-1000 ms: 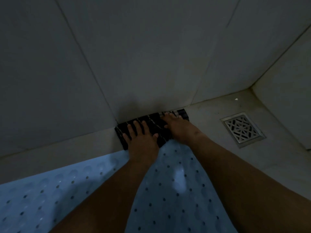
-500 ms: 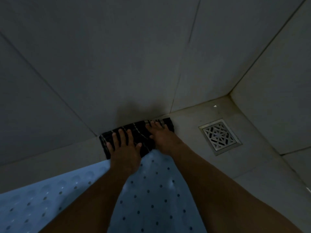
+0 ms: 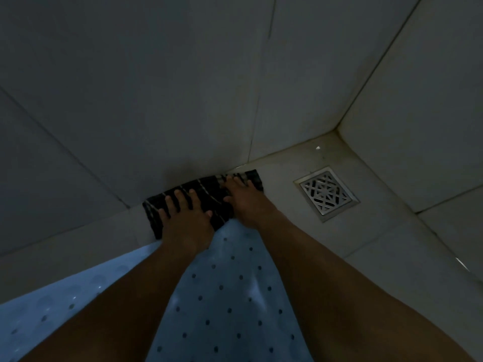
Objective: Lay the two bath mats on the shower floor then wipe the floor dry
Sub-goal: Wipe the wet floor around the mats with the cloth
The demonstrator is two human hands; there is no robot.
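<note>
As I watched the feed from my desk, the tiled wall [image 3: 156,87] filled most of the view, meeting the pale shower floor [image 3: 379,244] along a grimy joint. One blue bath mat [image 3: 230,309], dotted with holes, lay flat on that floor beneath both forearms; a second mat was not in view. Past its far edge, the dark striped cloth [image 3: 211,194] sat hard against the wall's foot. Compared with a second before, it had slid along the wall toward the drain [image 3: 326,194], ending near it but apart. The left hand [image 3: 187,223] and right hand [image 3: 248,202] pressed it flat, fingers straight and spread, gripping nothing. I judged the wiping was under way, with the strip beside the drain left to dry.
</note>
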